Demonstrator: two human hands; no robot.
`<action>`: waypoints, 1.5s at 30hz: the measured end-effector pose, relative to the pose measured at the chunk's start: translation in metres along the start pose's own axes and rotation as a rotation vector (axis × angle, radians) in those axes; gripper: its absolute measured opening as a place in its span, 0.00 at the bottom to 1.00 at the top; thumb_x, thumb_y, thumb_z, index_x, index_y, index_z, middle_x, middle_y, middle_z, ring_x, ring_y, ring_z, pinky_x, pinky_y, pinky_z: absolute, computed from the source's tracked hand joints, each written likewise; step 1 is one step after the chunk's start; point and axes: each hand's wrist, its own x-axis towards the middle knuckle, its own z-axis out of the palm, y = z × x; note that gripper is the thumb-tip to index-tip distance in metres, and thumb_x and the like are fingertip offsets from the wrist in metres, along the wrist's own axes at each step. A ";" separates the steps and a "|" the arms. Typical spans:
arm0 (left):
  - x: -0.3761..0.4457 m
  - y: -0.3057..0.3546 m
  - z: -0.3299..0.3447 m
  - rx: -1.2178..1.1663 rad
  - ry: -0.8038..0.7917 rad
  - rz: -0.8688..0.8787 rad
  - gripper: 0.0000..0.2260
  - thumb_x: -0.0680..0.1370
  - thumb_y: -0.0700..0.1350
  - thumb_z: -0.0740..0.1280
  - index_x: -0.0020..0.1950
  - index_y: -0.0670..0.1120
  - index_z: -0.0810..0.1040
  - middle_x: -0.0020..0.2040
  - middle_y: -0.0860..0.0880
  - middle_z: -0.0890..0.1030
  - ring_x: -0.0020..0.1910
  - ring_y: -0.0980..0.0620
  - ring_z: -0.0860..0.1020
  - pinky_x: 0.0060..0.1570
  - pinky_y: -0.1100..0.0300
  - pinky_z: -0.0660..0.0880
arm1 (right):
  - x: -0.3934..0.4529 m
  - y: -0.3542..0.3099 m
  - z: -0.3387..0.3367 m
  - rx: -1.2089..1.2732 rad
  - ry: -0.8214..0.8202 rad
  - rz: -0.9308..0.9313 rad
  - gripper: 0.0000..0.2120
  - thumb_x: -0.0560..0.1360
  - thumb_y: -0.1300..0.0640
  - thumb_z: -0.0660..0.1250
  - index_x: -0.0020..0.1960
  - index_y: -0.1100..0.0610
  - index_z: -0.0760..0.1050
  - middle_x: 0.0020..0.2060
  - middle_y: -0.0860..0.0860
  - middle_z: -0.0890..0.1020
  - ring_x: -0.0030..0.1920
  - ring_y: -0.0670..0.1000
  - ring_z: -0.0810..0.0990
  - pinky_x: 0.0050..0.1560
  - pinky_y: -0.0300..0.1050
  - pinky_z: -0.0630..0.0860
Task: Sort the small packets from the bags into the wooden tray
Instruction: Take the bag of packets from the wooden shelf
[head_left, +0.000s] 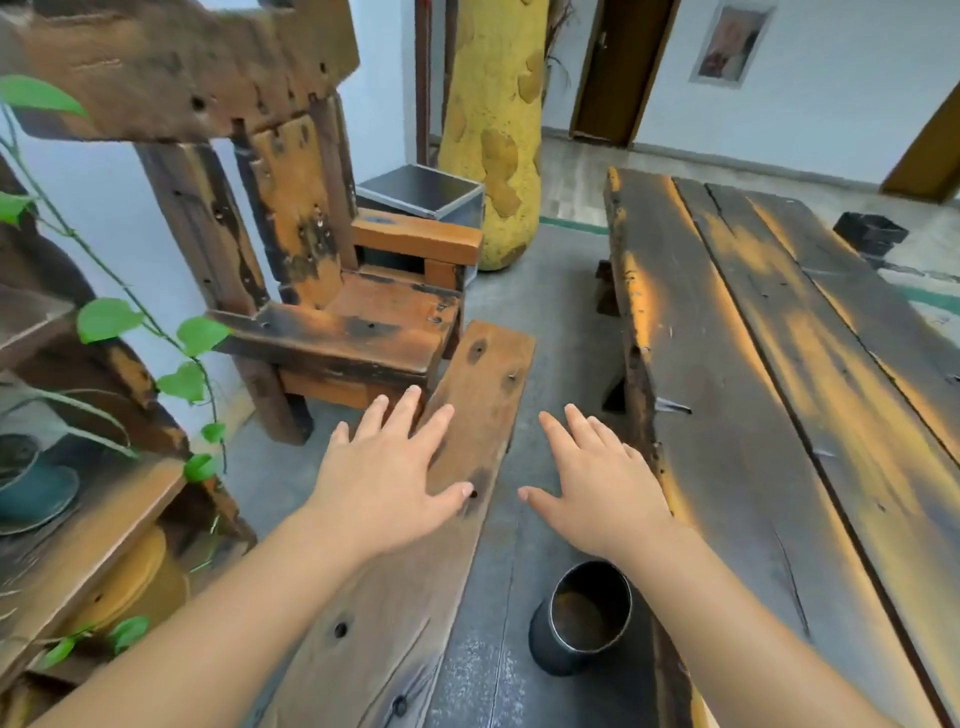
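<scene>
Both hands out, palms down, fingers spread and straight, gripping nothing. Left hand (387, 483) over a long wooden plank (457, 467); whether it touches the plank is unclear. Right hand (597, 483) over the grey floor (550, 332), just beside the edge of the dark plank bench (779, 389). Packets, bags and tray: none in view. Dark metal cup (582, 618) stands on the floor below the right forearm, inside brownish, contents unclear. Black open-topped box (421, 195) behind the wooden chair (332, 291). Dark bowl (31, 488) on the left shelf.
</scene>
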 end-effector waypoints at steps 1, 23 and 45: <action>-0.005 -0.007 0.002 -0.005 0.005 -0.037 0.37 0.73 0.72 0.52 0.78 0.61 0.44 0.81 0.51 0.43 0.79 0.44 0.45 0.74 0.39 0.53 | 0.005 -0.007 0.001 -0.002 -0.002 -0.040 0.41 0.75 0.32 0.58 0.79 0.47 0.45 0.81 0.52 0.49 0.80 0.56 0.51 0.75 0.59 0.59; -0.241 -0.035 0.050 -0.029 0.009 -0.888 0.37 0.73 0.72 0.51 0.78 0.61 0.43 0.81 0.50 0.45 0.79 0.43 0.48 0.73 0.40 0.55 | -0.029 -0.177 0.064 -0.053 -0.166 -0.891 0.40 0.75 0.30 0.54 0.80 0.48 0.49 0.80 0.53 0.52 0.79 0.56 0.53 0.74 0.58 0.60; -0.453 -0.039 0.071 -0.133 0.091 -1.190 0.37 0.74 0.71 0.53 0.78 0.62 0.41 0.81 0.51 0.43 0.79 0.44 0.46 0.74 0.39 0.52 | -0.194 -0.314 0.088 -0.142 -0.238 -1.250 0.39 0.76 0.32 0.55 0.80 0.47 0.48 0.81 0.52 0.50 0.79 0.55 0.51 0.76 0.58 0.56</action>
